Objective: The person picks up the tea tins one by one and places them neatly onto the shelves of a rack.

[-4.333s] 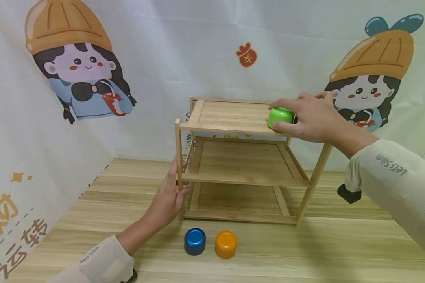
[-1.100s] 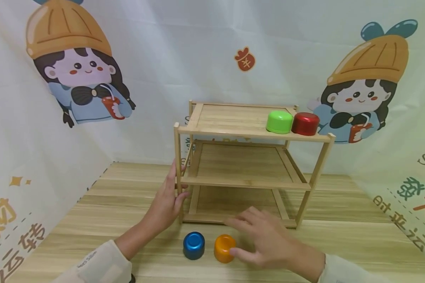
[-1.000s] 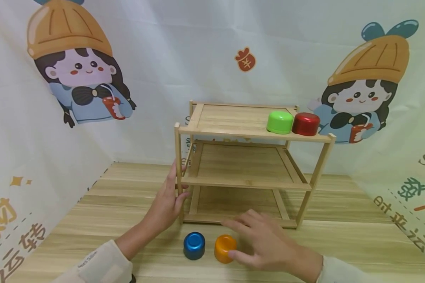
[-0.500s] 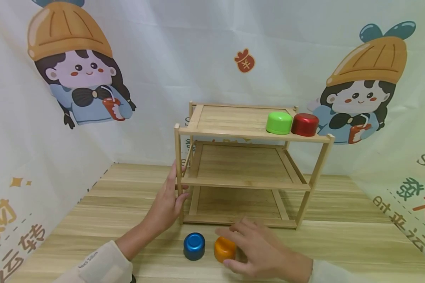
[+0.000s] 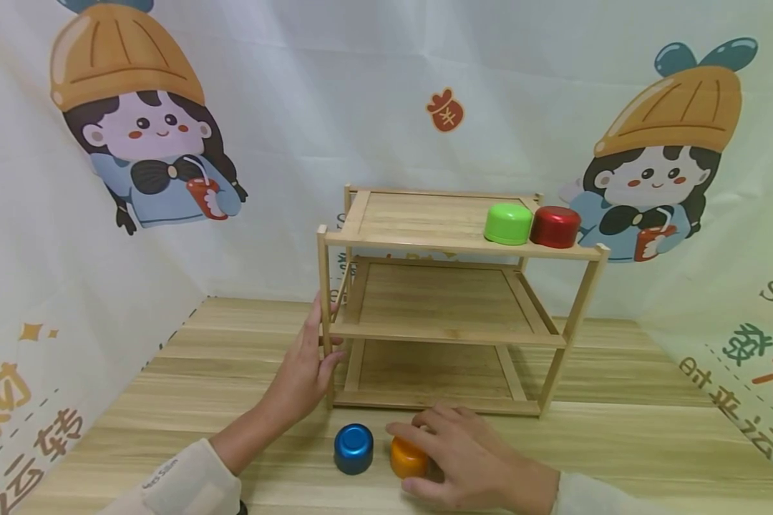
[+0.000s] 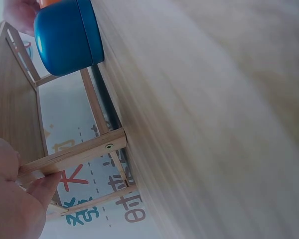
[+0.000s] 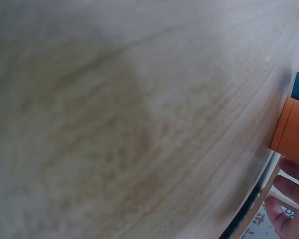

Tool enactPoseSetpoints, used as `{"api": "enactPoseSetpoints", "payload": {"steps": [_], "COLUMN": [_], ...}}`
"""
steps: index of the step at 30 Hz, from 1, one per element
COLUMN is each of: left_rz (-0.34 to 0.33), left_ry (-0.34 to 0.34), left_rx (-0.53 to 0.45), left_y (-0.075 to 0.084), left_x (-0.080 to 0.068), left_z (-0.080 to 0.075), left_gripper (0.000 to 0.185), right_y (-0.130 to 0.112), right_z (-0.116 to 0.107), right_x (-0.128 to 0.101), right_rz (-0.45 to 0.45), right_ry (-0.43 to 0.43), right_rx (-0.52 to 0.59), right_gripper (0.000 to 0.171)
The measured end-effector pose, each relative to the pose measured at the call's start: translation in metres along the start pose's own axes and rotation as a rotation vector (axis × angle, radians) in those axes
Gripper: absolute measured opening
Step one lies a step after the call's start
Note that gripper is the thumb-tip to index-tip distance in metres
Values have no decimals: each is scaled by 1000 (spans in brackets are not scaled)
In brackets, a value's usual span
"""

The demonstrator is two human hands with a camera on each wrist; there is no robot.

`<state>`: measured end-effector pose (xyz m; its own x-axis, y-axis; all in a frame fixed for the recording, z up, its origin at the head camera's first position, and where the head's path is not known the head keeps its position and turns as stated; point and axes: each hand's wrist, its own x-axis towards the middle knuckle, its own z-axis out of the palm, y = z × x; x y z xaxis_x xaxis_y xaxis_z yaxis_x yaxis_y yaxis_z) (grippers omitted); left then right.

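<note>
My right hand (image 5: 419, 443) lies over the orange cup (image 5: 404, 461) on the table, fingers curled over its top and thumb at its near side. The right wrist view shows the orange cup (image 7: 291, 129) with my fingertips (image 7: 289, 199) beside it. A blue cup (image 5: 353, 448) stands upside down just left of it, and the left wrist view also shows this blue cup (image 6: 65, 37). My left hand (image 5: 318, 336) grips the front left post of the wooden rack (image 5: 325, 300) between thumb and fingers. A green cup (image 5: 508, 223) and a red cup (image 5: 555, 226) sit upside down on the top shelf at the right.
The three-tier rack's middle shelf (image 5: 444, 297) and bottom shelf (image 5: 425, 368) hold nothing. The wooden table (image 5: 618, 443) stretches to both sides. Printed cloth walls (image 5: 296, 107) close in the back and sides.
My right hand left the green cup on the top shelf, came down to the table and closed over the orange cup. The left hand has stayed on the post.
</note>
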<state>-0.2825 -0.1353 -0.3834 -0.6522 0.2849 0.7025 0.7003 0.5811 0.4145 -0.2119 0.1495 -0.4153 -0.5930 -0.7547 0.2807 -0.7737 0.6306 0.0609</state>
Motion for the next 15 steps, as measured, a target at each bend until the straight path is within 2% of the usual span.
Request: {"api": "enactPoseSetpoints", "payload": {"steps": [9, 15], "left_rz": [-4, -14], "left_ry": [-2, -7], "left_rx": [12, 7], "left_y": [1, 1], "left_x": [0, 0], "left_z": [0, 0], "left_gripper": [102, 102], "right_y": [0, 0], "right_z": [3, 5], "right_x": [0, 1], "right_rz": [21, 10], "right_ry": [-66, -73], "right_rx": [20, 29], "right_gripper": [65, 63]}}
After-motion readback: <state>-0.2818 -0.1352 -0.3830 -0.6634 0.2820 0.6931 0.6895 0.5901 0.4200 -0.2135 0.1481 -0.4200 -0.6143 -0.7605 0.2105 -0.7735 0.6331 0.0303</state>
